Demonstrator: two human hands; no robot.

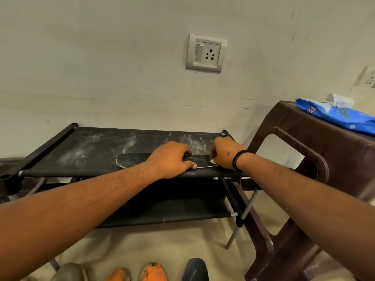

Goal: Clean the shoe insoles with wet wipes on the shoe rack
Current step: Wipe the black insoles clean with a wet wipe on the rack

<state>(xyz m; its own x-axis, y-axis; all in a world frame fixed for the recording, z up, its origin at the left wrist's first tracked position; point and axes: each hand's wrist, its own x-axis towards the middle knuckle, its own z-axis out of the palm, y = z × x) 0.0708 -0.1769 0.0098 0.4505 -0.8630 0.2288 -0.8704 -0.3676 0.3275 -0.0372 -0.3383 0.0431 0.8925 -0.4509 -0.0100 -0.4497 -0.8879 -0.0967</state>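
On the top shelf of the shoe rack [91, 147], a dark insole [132, 159] lies flat near the front edge, and the left hand [172, 159] rests on its middle with fingers curled over it, apparently pinning it so it cannot slide. The right hand [225, 152] is closed on the insole's right end around what looks like a white wet wipe [212, 160], likely to scrub there. The insole looks black, thin and pale-edged; the wipes pack [341, 116] sits on the brown stool [304, 151] alongside.
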